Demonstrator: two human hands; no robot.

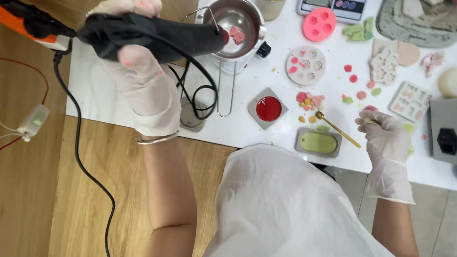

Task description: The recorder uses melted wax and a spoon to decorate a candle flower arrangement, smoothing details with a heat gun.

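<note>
Gloves on both hands here, thin white ones with pink smudges on them. The left hand [135, 59] has its grip clamped around a black heat gun [155, 34], held up over the left edge of the white table [103, 99], nozzle pointing right at a small steel pot [238, 23] near the far edge. There's a pink lump [237, 35] sitting inside the pot, right by the nozzle tip. The gun's black cord [79, 151] drops off the left side of the table and down across the wooden floor [18, 195]. The right hand [384, 135] is over by the near edge, fingers pinched shut on a thin gold spoon [337, 128] whose bowl points left toward a little pile of pink and yellow bits [308, 101]. Just beside the spoon, right on the near edge, sits a grey oval mould with green filling [318, 142], and next to that, a bit further in, a square grey mould with a red disc [268, 108]. Further back there's a round white flower mould [306, 65], a pink round mould [319, 24] and a digital scale [332, 3] at the far edge. A grey box with a black switch [452, 138] sits at the right edge, near the right hand but not touching it.
</note>
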